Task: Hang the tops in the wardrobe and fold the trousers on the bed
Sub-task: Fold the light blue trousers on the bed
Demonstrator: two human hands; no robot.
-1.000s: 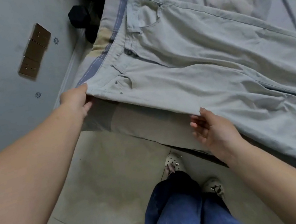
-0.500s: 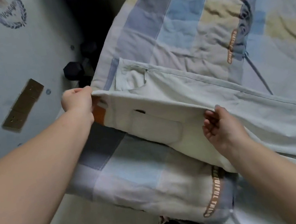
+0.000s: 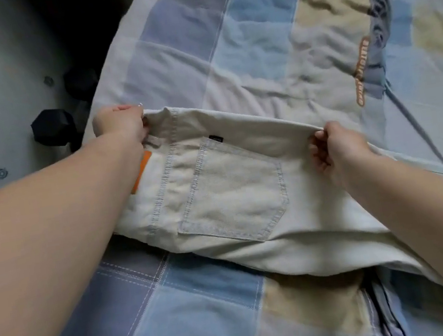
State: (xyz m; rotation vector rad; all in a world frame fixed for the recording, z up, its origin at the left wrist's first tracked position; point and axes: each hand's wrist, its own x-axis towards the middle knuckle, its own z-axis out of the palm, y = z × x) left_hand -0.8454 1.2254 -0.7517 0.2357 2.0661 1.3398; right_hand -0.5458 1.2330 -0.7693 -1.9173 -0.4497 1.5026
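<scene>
Trousers (image 3: 236,194) in pale cream lie across the bed (image 3: 180,319), back pocket up, stretched between both hands. At their waistband end the left hand (image 3: 120,124) pinches the upper edge with curled fingers. Further along the same folded edge, the right hand (image 3: 336,146) grips the cloth, fingers tucked under. A black dumbbell (image 3: 53,127) sits on the floor beside the bed.

Orange lettering on bedspread (image 3: 263,53), perhaps illegible.
</scene>
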